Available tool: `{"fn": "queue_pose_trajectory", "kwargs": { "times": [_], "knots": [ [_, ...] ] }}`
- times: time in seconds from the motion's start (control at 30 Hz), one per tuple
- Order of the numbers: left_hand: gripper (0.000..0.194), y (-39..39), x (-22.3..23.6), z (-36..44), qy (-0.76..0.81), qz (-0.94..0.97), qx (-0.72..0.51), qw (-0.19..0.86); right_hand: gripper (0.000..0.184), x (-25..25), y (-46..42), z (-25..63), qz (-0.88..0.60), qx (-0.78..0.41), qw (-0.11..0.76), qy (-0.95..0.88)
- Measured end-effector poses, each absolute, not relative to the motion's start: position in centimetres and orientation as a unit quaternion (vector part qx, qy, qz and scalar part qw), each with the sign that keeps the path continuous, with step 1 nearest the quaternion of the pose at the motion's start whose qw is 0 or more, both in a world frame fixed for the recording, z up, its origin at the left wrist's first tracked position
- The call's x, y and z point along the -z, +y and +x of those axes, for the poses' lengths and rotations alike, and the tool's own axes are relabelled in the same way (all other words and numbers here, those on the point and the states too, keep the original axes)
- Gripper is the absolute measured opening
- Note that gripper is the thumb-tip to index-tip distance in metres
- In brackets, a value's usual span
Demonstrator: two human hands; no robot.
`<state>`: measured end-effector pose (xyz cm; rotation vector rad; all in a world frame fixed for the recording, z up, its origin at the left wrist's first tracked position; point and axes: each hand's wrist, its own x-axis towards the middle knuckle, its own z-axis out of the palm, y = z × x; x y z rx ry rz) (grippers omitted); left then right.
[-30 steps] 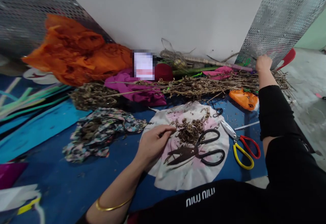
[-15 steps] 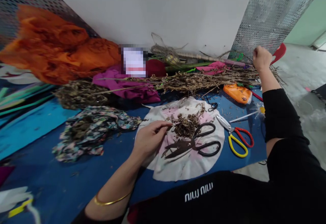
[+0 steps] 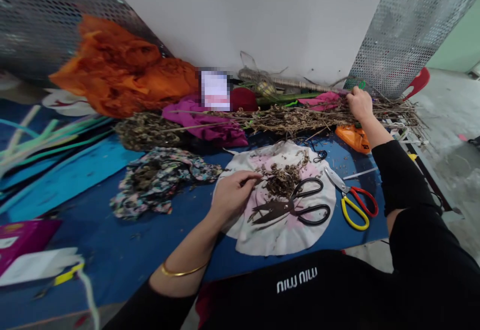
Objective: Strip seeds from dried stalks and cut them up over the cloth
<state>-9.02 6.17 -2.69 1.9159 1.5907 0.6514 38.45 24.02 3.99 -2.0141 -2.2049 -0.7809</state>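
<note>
My left hand [image 3: 233, 195] rests over the left side of a round white-and-pink cloth [image 3: 255, 245]. Its thumb and fingertips are pinched beside a small heap of dried leaves [image 3: 282, 180]; what they hold, if anything, is too small to name. Black-handled scissors [image 3: 290, 206] lie on the cloth just below the heap, blades pointing left. Farther off, my right hand [image 3: 360, 105] is at the bundle of dried stems [image 3: 288, 118], by the right end of a wrapped stick [image 3: 296, 84]. Its fingers are curled closed and whatever lies between them is hidden.
Scissors with red and yellow handles [image 3: 352, 197] lie right of the cloth. Floral fabric [image 3: 153, 177], purple cloth [image 3: 210, 127], an orange bag [image 3: 127, 72] and an orange packet [image 3: 351, 138] sit around. A white wall [image 3: 255, 20] stands behind the blue table [image 3: 150, 250].
My right hand has moved left and down from beyond the stick's end onto the stem bundle. The left hand stays pinched beside the leaf heap. The view has shifted left.
</note>
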Motion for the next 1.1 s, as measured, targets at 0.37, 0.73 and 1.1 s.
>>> {"fn": "queue_pose_trajectory", "kwargs": {
  "times": [0.37,0.73,1.1],
  "knots": [
    [0.038,6.0,2.2,-8.6,0.577,0.726,-0.250,0.279,0.041,-5.5,20.5,40.1,-0.617,0.309,0.056,-0.721],
    [0.042,6.3,2.3,-8.3,0.587,0.729,-0.248,0.250,0.035,-7.6,15.2,39.4,-0.632,0.166,0.019,-0.757],
    [0.043,6.5,2.6,-8.3,0.582,0.735,-0.255,0.237,0.036,-9.0,17.8,39.2,-0.718,0.177,-0.009,-0.673]
  ]
}}
